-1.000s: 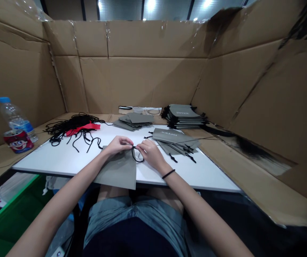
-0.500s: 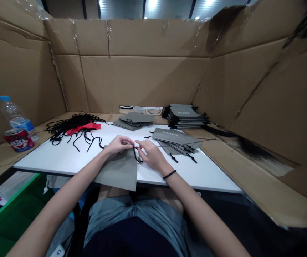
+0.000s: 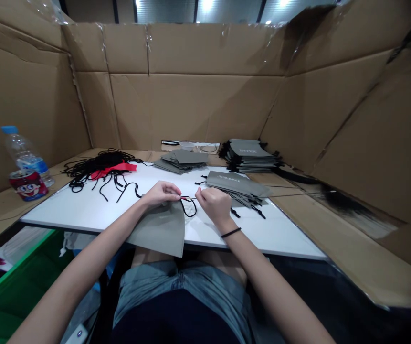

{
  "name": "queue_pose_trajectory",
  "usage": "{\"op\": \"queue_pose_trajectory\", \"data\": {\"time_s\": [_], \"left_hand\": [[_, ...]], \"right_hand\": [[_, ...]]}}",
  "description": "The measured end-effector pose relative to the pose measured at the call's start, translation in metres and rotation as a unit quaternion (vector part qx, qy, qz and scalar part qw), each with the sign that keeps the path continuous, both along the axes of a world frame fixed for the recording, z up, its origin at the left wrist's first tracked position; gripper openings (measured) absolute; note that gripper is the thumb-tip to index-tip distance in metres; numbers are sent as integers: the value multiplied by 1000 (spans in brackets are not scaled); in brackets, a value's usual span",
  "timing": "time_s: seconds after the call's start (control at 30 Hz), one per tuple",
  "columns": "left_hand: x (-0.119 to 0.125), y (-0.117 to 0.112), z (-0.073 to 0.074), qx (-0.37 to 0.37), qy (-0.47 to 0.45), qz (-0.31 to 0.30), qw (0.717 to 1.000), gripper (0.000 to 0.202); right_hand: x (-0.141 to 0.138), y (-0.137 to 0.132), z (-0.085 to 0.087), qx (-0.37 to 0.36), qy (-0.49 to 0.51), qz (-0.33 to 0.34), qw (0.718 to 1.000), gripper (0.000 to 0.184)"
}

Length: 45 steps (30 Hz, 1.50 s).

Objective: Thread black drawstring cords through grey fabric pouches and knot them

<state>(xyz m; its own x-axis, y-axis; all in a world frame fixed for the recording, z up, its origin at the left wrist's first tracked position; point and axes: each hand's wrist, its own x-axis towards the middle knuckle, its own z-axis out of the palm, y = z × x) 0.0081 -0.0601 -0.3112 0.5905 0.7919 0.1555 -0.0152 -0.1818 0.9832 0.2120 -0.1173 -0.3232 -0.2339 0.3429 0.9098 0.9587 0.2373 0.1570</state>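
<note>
A flat grey bag point(image 3: 160, 225) lies at the near edge of the white board point(image 3: 83, 210), hanging over toward my lap. My left hand point(image 3: 162, 193) is closed, pinching the bag's top right corner. My right hand point(image 3: 214, 203) is closed a little to the right, pinching a thin threading tool or cord end that runs back to the corner. A black cord loop point(image 3: 188, 207) hangs between the two hands.
A tangle of black cords point(image 3: 94, 168) with a red strip lies far left. Grey bag stacks sit at centre back point(image 3: 182, 160), right point(image 3: 236, 186) and far right point(image 3: 248, 155). A water bottle point(image 3: 24, 155) and red can point(image 3: 28, 184) stand at left. Cardboard walls surround the board.
My right hand has pulled away to the right from the left hand, drawing the cord out of the bag's corner. The left hand stays on the corner.
</note>
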Motion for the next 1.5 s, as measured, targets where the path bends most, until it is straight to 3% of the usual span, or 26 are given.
{"op": "queue_pose_trajectory", "data": {"time_s": [0.2, 0.5, 0.77, 1.1, 1.5], "left_hand": [[2, -1, 0, -4, 3, -7, 1000, 36], [2, 0, -2, -4, 13, -26, 1000, 32], [-1, 1, 0, 28, 16, -26, 999, 31], [-7, 4, 3, 80, 26, -31, 996, 33], [-6, 1, 1, 87, 29, -68, 994, 34]], "right_hand": [[-3, 1, -1, 53, -40, 4, 998, 44], [-4, 5, -5, 41, -43, 30, 998, 43], [-3, 1, 0, 87, -71, 24, 993, 42], [1, 2, -3, -2, -51, 3, 999, 42], [-7, -9, 0, 29, -106, 20, 994, 40]]}}
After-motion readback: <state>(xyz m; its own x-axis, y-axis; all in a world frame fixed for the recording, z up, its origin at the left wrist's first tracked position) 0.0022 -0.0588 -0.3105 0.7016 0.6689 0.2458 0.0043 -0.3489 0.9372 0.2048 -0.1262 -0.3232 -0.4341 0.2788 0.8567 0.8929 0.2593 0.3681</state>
